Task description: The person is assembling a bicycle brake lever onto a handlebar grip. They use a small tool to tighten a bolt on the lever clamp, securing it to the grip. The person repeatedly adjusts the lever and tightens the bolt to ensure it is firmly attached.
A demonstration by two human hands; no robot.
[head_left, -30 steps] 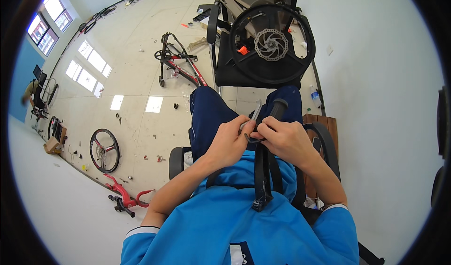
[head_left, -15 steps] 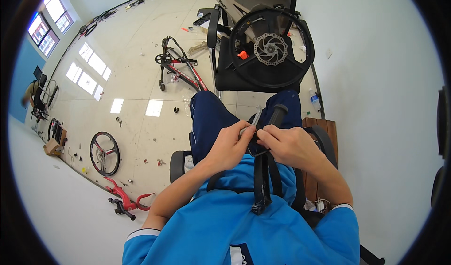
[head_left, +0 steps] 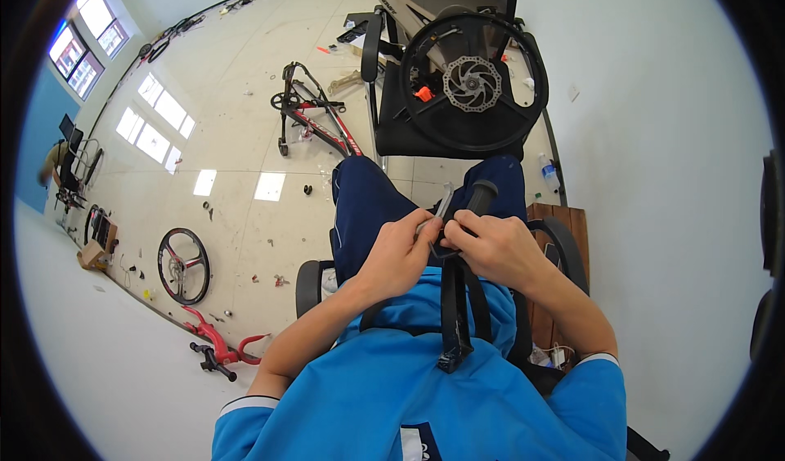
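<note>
1. While the person sits, the left hand (head_left: 401,252) pinches a slim grey metal tool (head_left: 440,207) over the lap.
2. Beside it and touching, the right hand (head_left: 495,248) closes around a black bicycle handlebar part with a rubber grip (head_left: 478,199).
3. Beyond the knees, a black spoked wheel with a silver brake disc (head_left: 473,85) lies on a black chair (head_left: 409,130).
4. Far left, a red-and-black bicycle frame (head_left: 315,121) stands on the pale tiled floor (head_left: 237,76).

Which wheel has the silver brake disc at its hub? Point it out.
The black wheel on the chair straight ahead of the person's knees; a silver disc sits at its centre. The other wheel, flat on the floor to the left, shows no disc.
</note>
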